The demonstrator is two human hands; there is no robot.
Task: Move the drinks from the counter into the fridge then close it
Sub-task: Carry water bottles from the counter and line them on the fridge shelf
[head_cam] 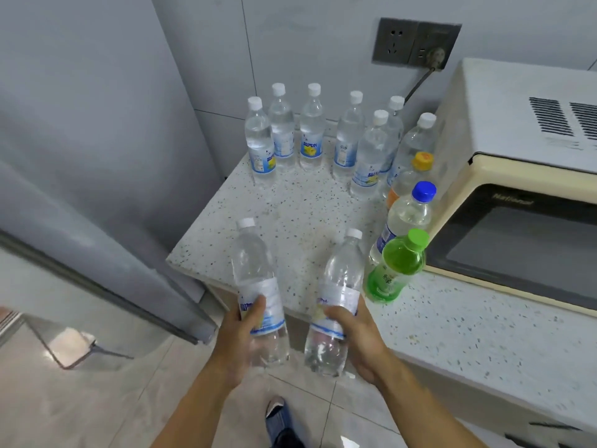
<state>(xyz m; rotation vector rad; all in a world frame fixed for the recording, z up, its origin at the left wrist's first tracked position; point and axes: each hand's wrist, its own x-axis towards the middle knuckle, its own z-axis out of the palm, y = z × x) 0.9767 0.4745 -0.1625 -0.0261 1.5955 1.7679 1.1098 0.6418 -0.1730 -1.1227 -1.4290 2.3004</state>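
Note:
My left hand (240,342) grips a clear water bottle (256,273) with a white cap, held upright off the counter's front edge. In my right hand (358,337) is a second clear water bottle (339,286), also upright and off the counter. Several more clear bottles (311,130) stand in a row at the back of the speckled counter (297,218). A green bottle (395,270), a blue-capped bottle (408,215) and an orange-capped bottle (408,179) stand beside the microwave. The grey fridge (97,140) rises to the left.
A cream microwave (517,176) fills the right of the counter, its plug in a wall socket (416,43). The fridge's lower edge (106,286) runs diagonally at the left. Tiled floor and my shoe (279,415) lie below.

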